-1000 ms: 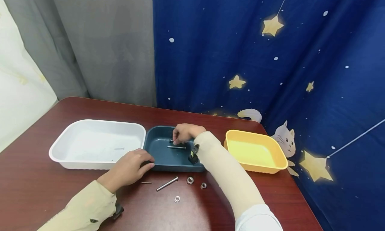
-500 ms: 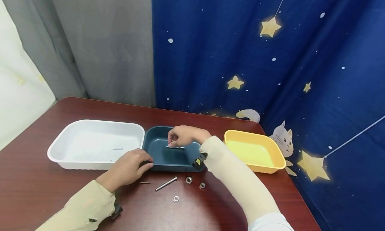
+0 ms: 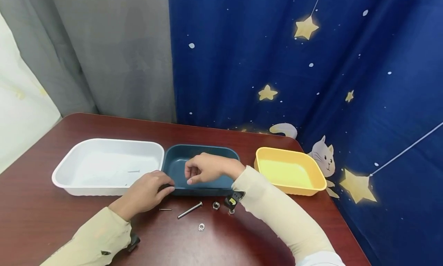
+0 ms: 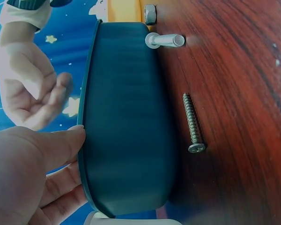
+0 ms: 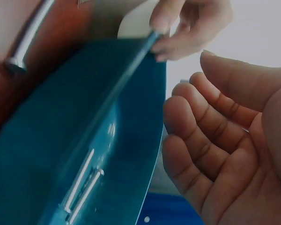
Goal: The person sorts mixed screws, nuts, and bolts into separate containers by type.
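My left hand (image 3: 147,191) pinches the near left rim of a dark teal tray (image 3: 204,191), thumb outside and fingers inside. Over this tray hovers my right hand (image 3: 209,168), its fingers loosely bent with nothing in them. Two metal bolts (image 5: 86,190) lie side by side in the tray in the right wrist view; in the head view my right hand hides them. On the table before the tray are a thin screw (image 4: 193,124), a long bolt (image 3: 189,210), a hex nut (image 3: 216,205), a flanged nut (image 3: 201,227) and another nut (image 3: 231,211), partly behind the wrist camera.
A white tray (image 3: 90,190) stands directly left of the teal one, with a small screw (image 3: 133,171) inside. To the right is a yellow tray (image 3: 297,189) near the table's right edge. Grey and blue curtains hang behind the table (image 3: 166,246).
My right hand has drawn back from the bolts in the teal tray, rising towards the near rim with its fingers loosened. My left hand stays on the rim.
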The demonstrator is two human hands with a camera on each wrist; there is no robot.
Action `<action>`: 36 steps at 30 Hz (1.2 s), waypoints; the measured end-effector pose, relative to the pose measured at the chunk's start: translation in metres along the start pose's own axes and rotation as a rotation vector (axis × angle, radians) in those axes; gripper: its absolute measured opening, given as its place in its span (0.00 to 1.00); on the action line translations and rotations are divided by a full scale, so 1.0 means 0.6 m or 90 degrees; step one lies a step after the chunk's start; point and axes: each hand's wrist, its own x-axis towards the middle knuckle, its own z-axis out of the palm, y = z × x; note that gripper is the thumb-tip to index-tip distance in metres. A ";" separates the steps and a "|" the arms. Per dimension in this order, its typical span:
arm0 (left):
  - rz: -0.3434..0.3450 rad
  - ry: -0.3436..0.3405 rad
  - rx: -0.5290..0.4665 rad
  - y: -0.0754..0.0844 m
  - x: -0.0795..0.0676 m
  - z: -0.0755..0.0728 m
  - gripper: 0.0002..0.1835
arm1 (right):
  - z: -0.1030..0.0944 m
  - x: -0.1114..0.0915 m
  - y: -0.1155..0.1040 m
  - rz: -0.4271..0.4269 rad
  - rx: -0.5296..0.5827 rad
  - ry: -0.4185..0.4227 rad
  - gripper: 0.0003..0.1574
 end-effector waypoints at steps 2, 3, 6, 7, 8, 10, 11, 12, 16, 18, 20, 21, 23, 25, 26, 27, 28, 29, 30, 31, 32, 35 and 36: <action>0.003 0.001 0.000 -0.001 0.000 0.001 0.05 | 0.006 -0.002 -0.009 -0.014 -0.003 -0.009 0.06; 0.006 0.002 0.000 -0.001 0.000 0.001 0.05 | 0.008 -0.002 -0.013 -0.020 -0.004 -0.015 0.07; 0.009 0.005 0.001 -0.002 0.000 0.000 0.05 | 0.018 -0.003 -0.024 -0.038 -0.005 -0.030 0.08; 0.008 0.006 0.002 -0.002 0.000 0.000 0.05 | 0.021 -0.002 -0.027 -0.044 -0.003 -0.033 0.08; 0.010 0.007 0.002 -0.002 0.000 -0.001 0.05 | 0.024 -0.002 -0.029 -0.049 -0.001 -0.036 0.08; 0.009 0.008 0.003 -0.003 0.000 -0.001 0.05 | 0.032 -0.002 -0.033 -0.055 0.003 -0.043 0.10; 0.010 0.008 0.004 -0.003 0.000 -0.001 0.05 | 0.036 -0.002 -0.035 -0.057 0.005 -0.048 0.10; 0.009 0.009 0.005 -0.003 0.000 -0.002 0.05 | 0.040 -0.002 -0.036 -0.058 0.005 -0.054 0.11; 0.008 0.010 0.008 -0.002 0.001 -0.002 0.04 | 0.057 -0.001 -0.041 -0.046 -0.008 -0.084 0.15; 0.009 0.010 0.007 -0.001 0.002 -0.002 0.04 | 0.066 0.000 -0.043 -0.039 -0.020 -0.101 0.16; 0.009 0.007 0.004 -0.001 0.002 -0.002 0.04 | 0.075 0.000 -0.045 -0.030 -0.041 -0.113 0.17; 0.007 0.003 0.003 -0.001 0.002 -0.002 0.04 | 0.079 0.000 -0.047 -0.027 -0.054 -0.117 0.18; 0.004 -0.002 0.001 -0.001 0.002 -0.002 0.05 | 0.088 0.000 -0.051 -0.023 -0.093 -0.123 0.20; 0.000 -0.005 0.000 -0.001 0.002 -0.001 0.05 | 0.097 0.001 -0.056 -0.014 -0.148 -0.129 0.21; -0.003 -0.005 0.002 0.000 0.002 -0.001 0.05 | 0.101 0.001 -0.059 -0.007 -0.178 -0.131 0.22; -0.001 -0.004 0.000 0.000 0.002 -0.001 0.04 | 0.106 0.001 -0.061 0.001 -0.205 -0.135 0.23; 0.000 -0.003 0.000 0.000 0.002 -0.001 0.04 | 0.111 0.002 -0.064 0.010 -0.229 -0.138 0.24; 0.000 -0.003 0.000 0.000 0.002 -0.002 0.04 | 0.115 0.002 -0.065 0.016 -0.252 -0.140 0.25; 0.001 -0.002 0.000 0.000 0.001 -0.002 0.04 | 0.119 0.002 -0.066 0.024 -0.268 -0.140 0.25; -0.002 -0.003 0.001 0.000 0.001 -0.001 0.04 | 0.123 0.002 -0.066 0.032 -0.280 -0.139 0.25; -0.001 -0.003 0.001 0.001 0.001 -0.002 0.04 | 0.126 0.003 -0.066 0.034 -0.288 -0.135 0.26; 0.000 -0.007 0.001 0.000 0.002 -0.003 0.04 | 0.137 0.007 -0.062 0.029 -0.314 -0.119 0.24; 0.002 -0.007 0.000 0.000 0.002 -0.003 0.04 | 0.141 0.009 -0.061 0.025 -0.326 -0.113 0.23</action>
